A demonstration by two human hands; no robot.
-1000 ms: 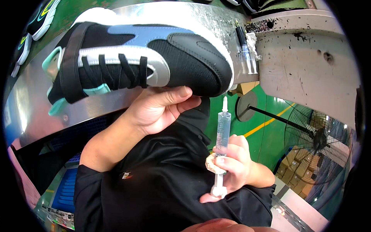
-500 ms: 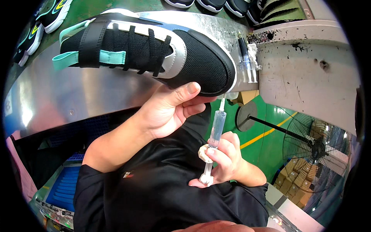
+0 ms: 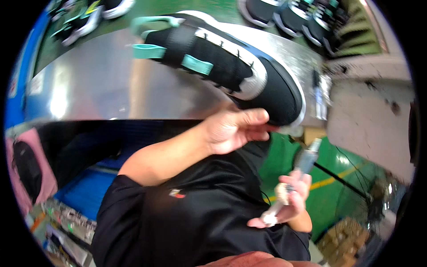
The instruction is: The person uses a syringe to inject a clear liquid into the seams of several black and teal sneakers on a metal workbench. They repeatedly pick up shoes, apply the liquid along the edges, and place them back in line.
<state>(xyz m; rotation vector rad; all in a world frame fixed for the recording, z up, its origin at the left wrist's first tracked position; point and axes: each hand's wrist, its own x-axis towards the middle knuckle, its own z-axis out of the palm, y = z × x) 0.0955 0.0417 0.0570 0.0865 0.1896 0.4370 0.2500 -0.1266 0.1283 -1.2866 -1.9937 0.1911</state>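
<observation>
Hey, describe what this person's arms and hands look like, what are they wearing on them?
Both hands are bare, with no gloves. The left hand leads into a bare forearm; the black short sleeve of a T-shirt ends at the upper arm. The right hand has pale tape or a bandage wrapped round one finger. No watch or rings show.

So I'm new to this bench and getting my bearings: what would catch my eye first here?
The black sneaker with teal straps, held up over the shiny metal table by the left hand under its toe. Lower right, the right hand grips a clear syringe, pointing up toward the shoe. More sneakers sit along the top.
</observation>
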